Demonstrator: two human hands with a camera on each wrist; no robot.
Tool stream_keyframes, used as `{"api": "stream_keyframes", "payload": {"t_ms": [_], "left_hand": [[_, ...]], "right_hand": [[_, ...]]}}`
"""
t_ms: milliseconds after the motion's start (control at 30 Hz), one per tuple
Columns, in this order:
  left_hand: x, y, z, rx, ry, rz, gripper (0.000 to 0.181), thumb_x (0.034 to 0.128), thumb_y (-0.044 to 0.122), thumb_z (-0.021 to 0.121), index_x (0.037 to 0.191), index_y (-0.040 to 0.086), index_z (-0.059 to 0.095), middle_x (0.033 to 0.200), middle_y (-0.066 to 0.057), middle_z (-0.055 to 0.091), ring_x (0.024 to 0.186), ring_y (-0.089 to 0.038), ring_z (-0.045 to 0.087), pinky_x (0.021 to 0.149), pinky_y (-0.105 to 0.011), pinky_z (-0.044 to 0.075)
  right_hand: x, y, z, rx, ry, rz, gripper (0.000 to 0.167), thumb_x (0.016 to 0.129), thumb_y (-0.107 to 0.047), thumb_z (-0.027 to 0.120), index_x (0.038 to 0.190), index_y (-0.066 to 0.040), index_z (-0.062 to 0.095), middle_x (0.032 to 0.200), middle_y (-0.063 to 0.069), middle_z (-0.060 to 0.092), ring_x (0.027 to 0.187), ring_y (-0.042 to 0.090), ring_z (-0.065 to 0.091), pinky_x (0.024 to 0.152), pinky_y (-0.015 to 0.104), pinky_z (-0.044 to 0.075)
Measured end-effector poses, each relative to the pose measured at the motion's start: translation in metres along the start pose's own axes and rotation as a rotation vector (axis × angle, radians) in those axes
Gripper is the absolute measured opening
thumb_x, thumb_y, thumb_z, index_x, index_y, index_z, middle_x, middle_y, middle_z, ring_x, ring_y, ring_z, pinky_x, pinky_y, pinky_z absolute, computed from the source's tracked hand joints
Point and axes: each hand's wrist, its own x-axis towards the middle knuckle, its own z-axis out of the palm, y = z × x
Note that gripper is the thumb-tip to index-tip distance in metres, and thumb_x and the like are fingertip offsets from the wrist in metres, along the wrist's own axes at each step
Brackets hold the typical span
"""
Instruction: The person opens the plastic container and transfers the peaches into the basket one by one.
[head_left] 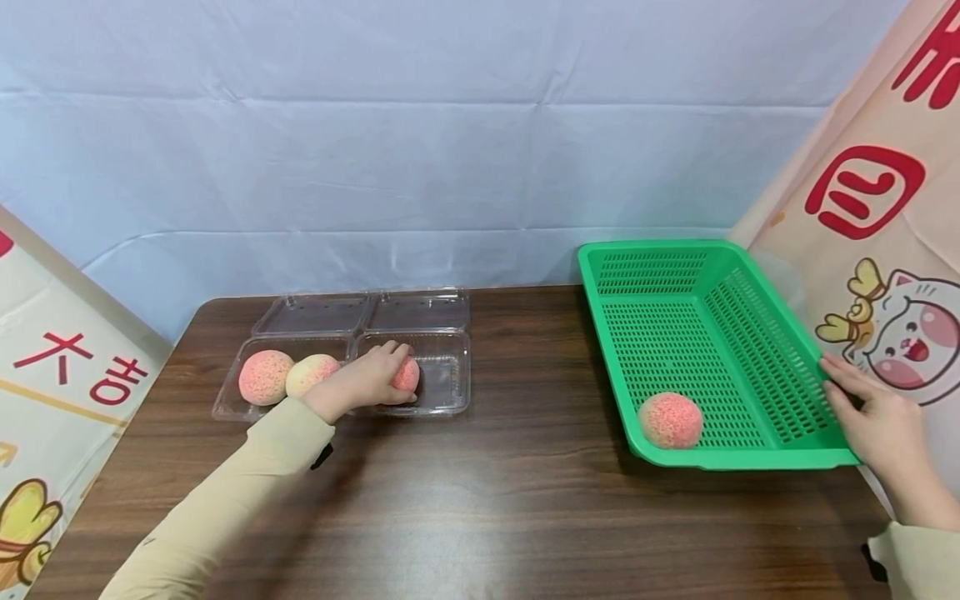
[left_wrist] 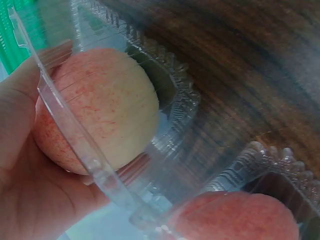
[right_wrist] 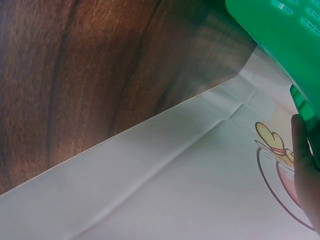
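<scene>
My left hand (head_left: 372, 373) holds a pink and cream peach (left_wrist: 102, 107) in the right compartment of a clear plastic clamshell box (head_left: 450, 408), fingers and thumb around its sides. In the left compartment sit two more peaches: a pinker one (head_left: 266, 377) at the far left and a paler one (head_left: 311, 375) beside my wrist. At the right, my right hand (head_left: 881, 417) grips the right rim of a green slotted basket (head_left: 611, 367). Another pink peach (head_left: 671, 421) rests in the basket's near left corner.
The box's open lid (head_left: 326, 315) lies toward the back of the brown wooden table (head_left: 517, 500). A pale cloth (head_left: 450, 167) hangs behind the table, and printed sheets with red characters hang at both sides.
</scene>
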Motion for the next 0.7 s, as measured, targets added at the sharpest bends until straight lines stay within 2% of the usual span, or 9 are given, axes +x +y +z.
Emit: {"api": "stream_keyframes", "payload": {"t_ms": [100,200,267,400,533,700], "left_hand": [[0.001,0.004,-0.002,-0.004,-0.052,-0.056,0.074,0.0747,0.034,0.072,0.127,-0.008,0.040,0.119,-0.027,0.046,0.106,-0.043,0.048,0.090,-0.047,0.042],[0.003,0.003,-0.002,-0.001,-0.092,-0.089,0.080,0.0736,0.032,0.072,0.131,-0.009,0.035,0.126,-0.031,0.041,0.112,-0.046,0.044,0.093,-0.049,0.039],[0.004,0.003,-0.002,0.004,-0.102,-0.093,0.081,0.0726,0.031,0.073,0.131,-0.009,0.034,0.127,-0.031,0.040,0.113,-0.045,0.043,0.093,-0.049,0.039],[0.004,0.004,-0.003,0.009,-0.082,-0.084,0.078,0.0703,0.031,0.073,0.129,-0.007,0.038,0.119,-0.027,0.045,0.104,-0.041,0.049,0.088,-0.046,0.043],[0.004,0.003,-0.007,0.012,-0.055,-0.071,0.074,0.0690,0.032,0.073,0.125,-0.005,0.042,0.113,-0.024,0.048,0.098,-0.038,0.052,0.083,-0.045,0.045],[0.006,0.002,-0.011,0.014,-0.067,-0.066,0.075,0.0698,0.034,0.074,0.126,-0.004,0.042,0.116,-0.024,0.048,0.101,-0.038,0.052,0.082,-0.046,0.045]], "right_hand": [[0.000,0.000,0.000,0.002,0.002,-0.002,0.038,0.095,-0.013,0.041,0.128,0.004,0.046,0.131,0.023,0.042,0.124,0.042,0.035,0.084,0.054,0.028],[0.000,0.000,0.001,-0.009,0.007,-0.003,0.037,0.095,-0.013,0.041,0.128,0.003,0.047,0.130,0.023,0.043,0.123,0.041,0.037,0.081,0.047,0.030],[0.001,0.000,0.000,-0.018,0.004,0.000,0.037,0.095,-0.013,0.042,0.128,0.003,0.047,0.130,0.023,0.044,0.121,0.042,0.039,0.076,0.039,0.032],[0.001,-0.001,-0.001,-0.032,-0.011,0.010,0.037,0.095,-0.014,0.042,0.128,0.003,0.047,0.130,0.023,0.044,0.116,0.044,0.043,0.063,0.026,0.024],[0.001,-0.001,-0.002,-0.033,-0.013,0.007,0.037,0.095,-0.014,0.042,0.128,0.003,0.048,0.130,0.023,0.044,0.108,0.044,0.047,0.061,0.026,0.024],[0.001,-0.001,-0.002,-0.038,-0.009,0.002,0.037,0.095,-0.014,0.042,0.128,0.003,0.047,0.130,0.023,0.044,0.112,0.045,0.045,0.068,0.035,0.028]]}}
